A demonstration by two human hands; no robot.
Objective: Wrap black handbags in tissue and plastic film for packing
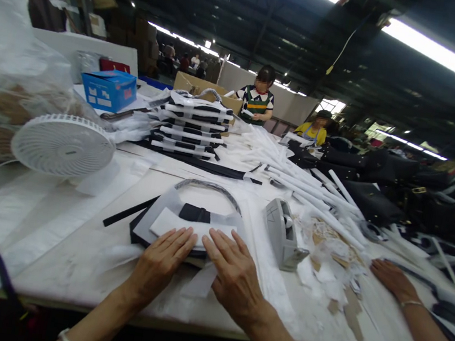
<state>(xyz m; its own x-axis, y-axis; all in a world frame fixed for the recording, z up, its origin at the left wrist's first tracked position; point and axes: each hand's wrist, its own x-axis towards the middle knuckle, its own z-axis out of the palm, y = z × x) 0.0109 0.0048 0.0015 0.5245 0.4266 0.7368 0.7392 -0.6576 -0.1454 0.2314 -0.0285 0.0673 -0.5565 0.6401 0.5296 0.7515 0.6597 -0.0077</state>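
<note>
A dark handbag [140, 225] lies on the table in front of me, partly covered by thin white wrapping, its wrapped handle [208, 185] arching away from me. Across its front rests a white foam strip [168, 223], just below a black tab [195, 213]. My left hand [165, 261] lies flat with fingers stretched over the strip's near edge. Beside it my right hand [236, 271] is spread on the right part of the strip and wrapping. Neither hand grasps anything. A black strap [129, 212] sticks out to the bag's left.
A tape dispenser [281, 235] stands right of the bag, a white fan [64, 146] at left. Behind are stacked wrapped bags [193, 125], a blue box [109, 90] and white rolls [314, 192]. Another person's hand [394, 280] rests at the right.
</note>
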